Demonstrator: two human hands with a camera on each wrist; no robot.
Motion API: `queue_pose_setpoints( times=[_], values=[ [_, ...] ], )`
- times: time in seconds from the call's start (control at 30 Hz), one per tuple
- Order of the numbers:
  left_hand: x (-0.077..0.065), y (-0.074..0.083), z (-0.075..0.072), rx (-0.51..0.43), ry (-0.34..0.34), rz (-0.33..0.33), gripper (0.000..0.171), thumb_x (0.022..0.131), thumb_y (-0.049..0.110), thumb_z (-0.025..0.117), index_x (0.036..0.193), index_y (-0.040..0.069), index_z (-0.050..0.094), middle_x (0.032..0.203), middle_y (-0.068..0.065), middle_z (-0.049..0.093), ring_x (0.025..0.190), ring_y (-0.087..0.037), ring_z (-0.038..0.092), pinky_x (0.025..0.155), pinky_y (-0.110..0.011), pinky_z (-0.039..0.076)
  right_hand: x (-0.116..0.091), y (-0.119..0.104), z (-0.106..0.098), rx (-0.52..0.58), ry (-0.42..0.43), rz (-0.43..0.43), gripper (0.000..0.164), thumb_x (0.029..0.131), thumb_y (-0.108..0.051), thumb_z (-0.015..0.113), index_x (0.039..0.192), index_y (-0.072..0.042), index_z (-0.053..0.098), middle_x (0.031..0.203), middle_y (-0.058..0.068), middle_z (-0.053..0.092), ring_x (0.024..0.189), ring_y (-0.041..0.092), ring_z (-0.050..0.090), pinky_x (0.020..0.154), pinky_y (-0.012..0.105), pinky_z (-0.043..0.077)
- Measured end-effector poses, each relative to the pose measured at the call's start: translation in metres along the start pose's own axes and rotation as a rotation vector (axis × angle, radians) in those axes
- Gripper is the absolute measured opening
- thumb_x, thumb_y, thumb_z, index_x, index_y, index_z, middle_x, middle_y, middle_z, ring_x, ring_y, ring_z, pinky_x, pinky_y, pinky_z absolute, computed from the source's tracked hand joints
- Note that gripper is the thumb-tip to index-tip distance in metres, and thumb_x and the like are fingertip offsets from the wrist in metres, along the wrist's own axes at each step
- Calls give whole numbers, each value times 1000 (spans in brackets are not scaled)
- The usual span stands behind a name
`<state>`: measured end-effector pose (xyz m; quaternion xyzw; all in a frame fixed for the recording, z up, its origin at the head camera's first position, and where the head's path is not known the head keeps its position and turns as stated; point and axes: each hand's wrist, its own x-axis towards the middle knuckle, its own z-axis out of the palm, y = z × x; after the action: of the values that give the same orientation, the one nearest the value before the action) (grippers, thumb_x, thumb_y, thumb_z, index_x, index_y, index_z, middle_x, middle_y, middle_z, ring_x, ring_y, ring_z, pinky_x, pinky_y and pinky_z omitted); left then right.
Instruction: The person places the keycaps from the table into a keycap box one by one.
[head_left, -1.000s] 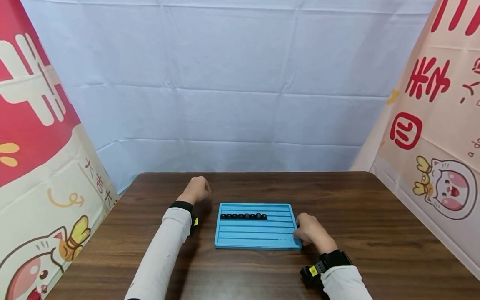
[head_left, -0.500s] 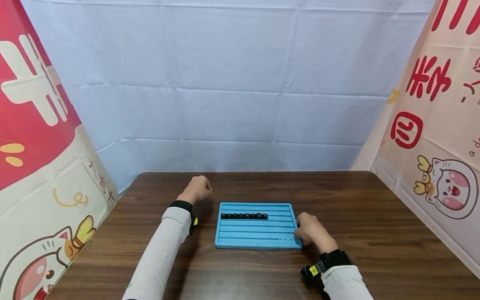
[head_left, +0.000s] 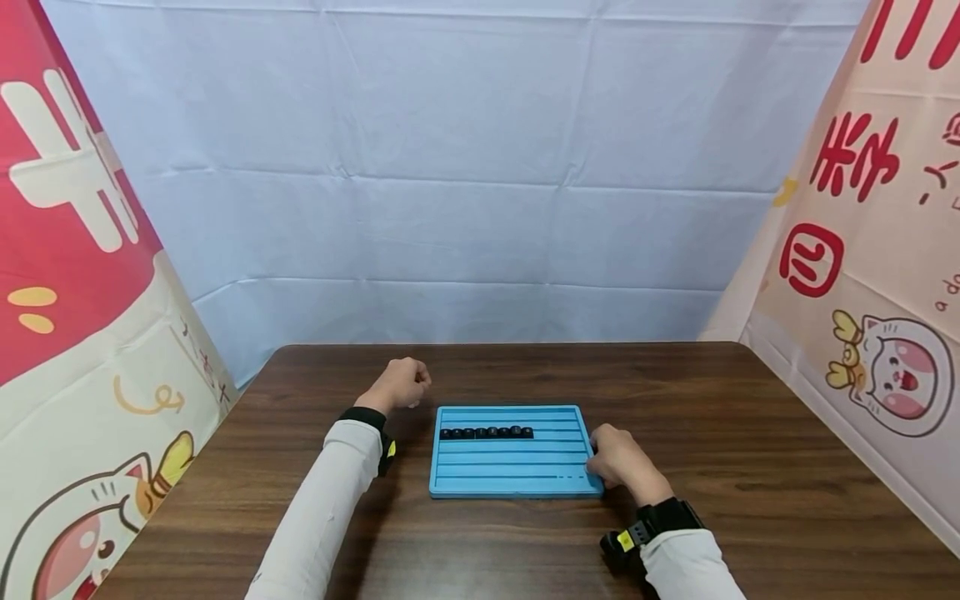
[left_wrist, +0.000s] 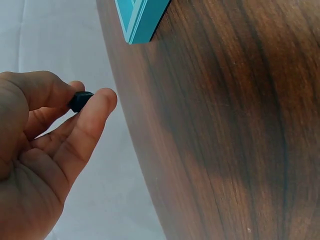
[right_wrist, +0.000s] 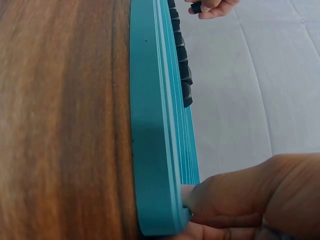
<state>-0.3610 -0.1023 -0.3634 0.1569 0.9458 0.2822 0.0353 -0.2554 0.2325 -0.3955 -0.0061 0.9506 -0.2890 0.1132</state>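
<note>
On the table lies a light blue ridged tray [head_left: 502, 460]. A row of several small black keycaps [head_left: 487, 433] stands along one of its upper grooves, starting from the left end. My left hand [head_left: 397, 385] is beyond the tray's far left corner, above the table. Between thumb and fingertip it pinches one black keycap [left_wrist: 80, 102], its top face turned away. At the opposite side, my right hand [head_left: 625, 465] grips the tray's right edge near the front corner. In the right wrist view the thumb lies over the rim [right_wrist: 172, 200], the other fingers partly hidden.
The dark wooden table [head_left: 480, 550] carries the tray near its middle. A pale cloth [head_left: 465, 208] hangs behind the far edge. Printed curtains flank the left [head_left: 82, 350] and right [head_left: 847, 275] sides.
My left hand has shifted slightly right and turned a little, fingers now more visible. My right hand keeps its grip on the tray edge; the row of keycaps stays the same.
</note>
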Motion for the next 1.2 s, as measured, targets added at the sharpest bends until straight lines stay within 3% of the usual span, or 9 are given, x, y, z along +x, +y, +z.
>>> queue_pose_setpoints(
  times=[0.27, 0.43, 0.73, 1.0, 1.2],
  values=[
    [1, -4, 2, -31, -12, 48, 16, 80, -7, 66, 95, -2, 62, 79, -5, 56, 62, -18, 54, 55, -29, 48, -2, -1, 0, 14, -9, -9, 8, 82, 6, 59, 89, 6, 62, 76, 12, 55, 60, 20, 55, 50, 30, 49],
    [1, -6, 3, -55, -21, 63, 16, 82, -8, 65, 96, -3, 60, 78, -6, 55, 62, -19, 55, 55, -30, 48, -2, -2, 0, 7, -15, -3, 4, 82, 6, 59, 85, 5, 61, 75, 11, 54, 60, 19, 55, 50, 29, 49],
    [0, -6, 4, -37, -20, 83, 18, 83, -9, 62, 100, -1, 61, 88, -8, 57, 79, -20, 55, 66, -31, 49, -1, -1, 0, 6, -8, -9, 5, 82, 6, 59, 86, 5, 61, 74, 11, 55, 59, 19, 56, 50, 30, 50],
    [0, -3, 4, -78, -53, 53, 22, 84, -8, 62, 104, -1, 64, 92, -6, 59, 77, -17, 58, 63, -30, 50, -1, 0, 1, 7, -8, -23, 2, 84, 4, 58, 84, 5, 60, 73, 11, 54, 57, 19, 55, 49, 30, 48],
    [0, -2, 5, -111, -21, 67, 15, 83, -2, 67, 97, 0, 62, 83, -3, 57, 70, -17, 57, 60, -31, 50, 0, 1, 1, 6, -6, -19, 4, 83, 5, 59, 86, 5, 61, 74, 12, 54, 58, 19, 55, 49, 30, 48]
  ],
)
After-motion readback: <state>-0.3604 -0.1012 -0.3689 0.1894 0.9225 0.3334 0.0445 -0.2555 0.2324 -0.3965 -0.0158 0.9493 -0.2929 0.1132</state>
